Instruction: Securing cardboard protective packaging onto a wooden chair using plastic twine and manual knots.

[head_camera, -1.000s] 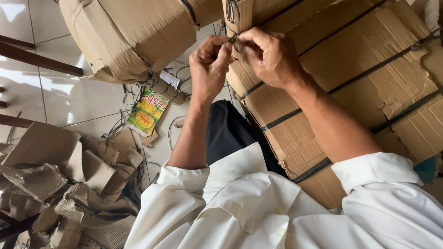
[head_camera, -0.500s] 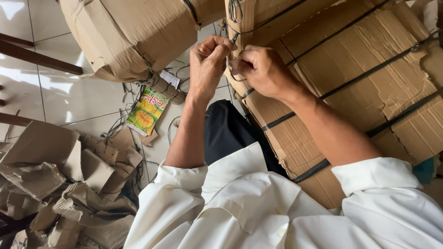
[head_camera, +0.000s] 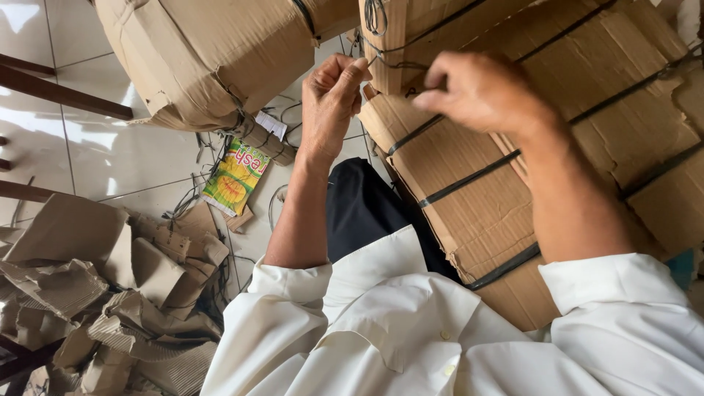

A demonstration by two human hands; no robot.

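Note:
A big bundle of flattened brown cardboard (head_camera: 513,169) bound with dark straps lies in front of me on the right. A thin dark wire (head_camera: 396,64) runs across its upper corner. My left hand (head_camera: 331,103) pinches one end of that wire at the bundle's corner. My right hand (head_camera: 480,92) hovers above the bundle, fingers curled on the other end of the wire and drawing it to the right. White sleeves cover both upper arms.
A second strapped cardboard bundle (head_camera: 213,51) sits at the top left on the white tiled floor. A yellow-green snack wrapper (head_camera: 236,176) and wire scraps lie below it. Torn cardboard pieces (head_camera: 110,301) pile up at the lower left. Dark wooden legs (head_camera: 51,92) cross the far left.
My right hand has left the left hand and moved right and up, drawing the wire out along the bundle's corner. The left hand has stayed in place.

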